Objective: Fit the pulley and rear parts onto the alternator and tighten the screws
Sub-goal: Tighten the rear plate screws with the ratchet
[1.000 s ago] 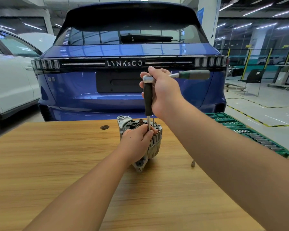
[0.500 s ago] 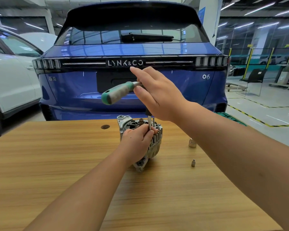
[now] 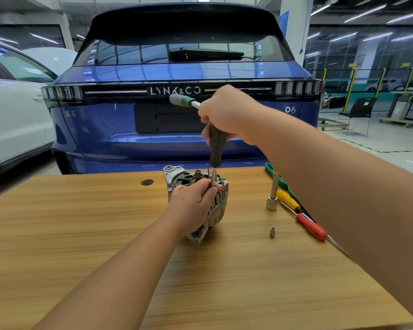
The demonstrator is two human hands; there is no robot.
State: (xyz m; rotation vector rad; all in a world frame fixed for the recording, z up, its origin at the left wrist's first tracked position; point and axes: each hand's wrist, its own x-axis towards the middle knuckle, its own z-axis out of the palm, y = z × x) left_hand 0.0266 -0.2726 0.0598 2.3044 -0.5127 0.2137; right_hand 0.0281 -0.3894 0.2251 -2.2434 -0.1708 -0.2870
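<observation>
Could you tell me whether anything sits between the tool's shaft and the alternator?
Only the left hand: its fingertips pinch the shaft just above the alternator. The contact point itself is hidden behind them.

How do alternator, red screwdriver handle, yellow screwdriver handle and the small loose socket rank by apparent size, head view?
1. alternator
2. red screwdriver handle and yellow screwdriver handle: look alike, and the red lies nearer the camera, so unranked
3. small loose socket

Car workshop: parked cars (two), tools on bench.
</observation>
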